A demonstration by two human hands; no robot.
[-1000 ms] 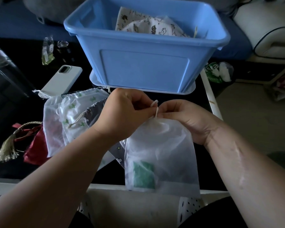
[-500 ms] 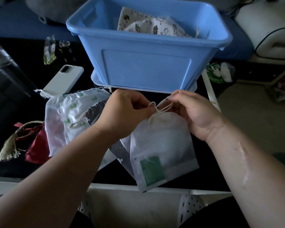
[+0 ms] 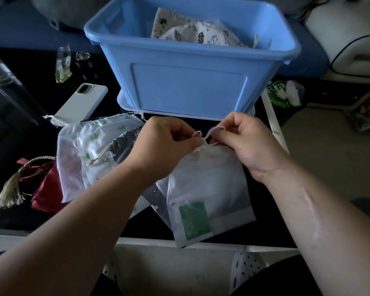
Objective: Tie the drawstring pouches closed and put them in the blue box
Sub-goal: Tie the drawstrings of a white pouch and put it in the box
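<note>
At your far left a red pouch (image 3: 46, 195) with a tassel (image 3: 9, 193) lies on the dark table (image 3: 13, 142), and a white phone (image 3: 81, 103) lies further back. Next comes a pile of pale pouches (image 3: 94, 144), untied, one with small green prints. Your left hand (image 3: 160, 150) is over the right edge of this pile. Its fingers (image 3: 186, 137) are curled tight, and thumb and forefinger pinch one loop of the white drawstring (image 3: 202, 136). Under the cord is the sheer white pouch (image 3: 209, 184) (a green card (image 3: 193, 220) shows through its lower part). Its neck is gathered between your hands, and its bottom corner reaches over the white front edge of the table. Whether it rests flat or hangs a little, I cannot tell. Your right hand (image 3: 250, 146) is just beside the left one. Its fingers (image 3: 226, 133) are also curled and pinch the other loop of the same cord. Behind both hands stands the blue box (image 3: 188, 82), with printed pouches (image 3: 192, 33) already inside.
</note>
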